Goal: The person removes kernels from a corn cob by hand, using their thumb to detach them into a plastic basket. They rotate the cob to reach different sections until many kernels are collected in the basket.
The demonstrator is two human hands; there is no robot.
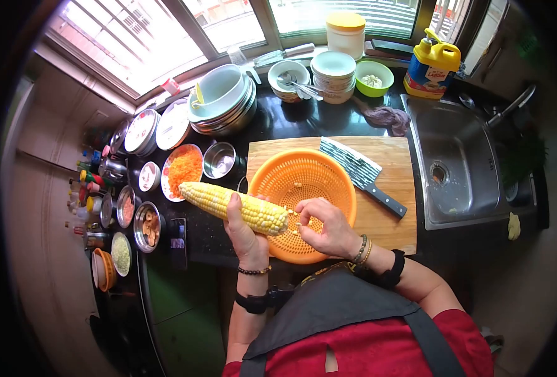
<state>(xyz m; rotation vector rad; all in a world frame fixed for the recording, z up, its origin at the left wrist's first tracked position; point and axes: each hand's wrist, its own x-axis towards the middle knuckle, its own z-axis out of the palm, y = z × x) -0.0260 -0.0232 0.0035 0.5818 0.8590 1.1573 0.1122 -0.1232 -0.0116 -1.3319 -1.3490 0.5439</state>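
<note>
A yellow corn cob (pixel 234 206) lies slanted in the air, its thick end over the orange colander (pixel 344 179). My left hand (pixel 245 235) is wrapped round the cob from below, thumb on the near side. Just right of the cob's thick end, my right hand (pixel 325 227) has its fingers curled in a pinch, with a few pale corn kernels (pixel 298 225) at the fingertips. A few loose kernels are inside the colander. It stands on a wooden cutting board (pixel 385 151), beside a cleaver (pixel 361 173) with a black handle.
Left of the board are a plate of shredded carrot (pixel 184 168), a metal bowl (pixel 219 159), a bowl of brown pieces (pixel 146 226) and a phone (pixel 178 244). Stacked bowls (pixel 333 72) stand along the window. At right are a sink (pixel 454 169) and a yellow-blue detergent jug (pixel 430 68).
</note>
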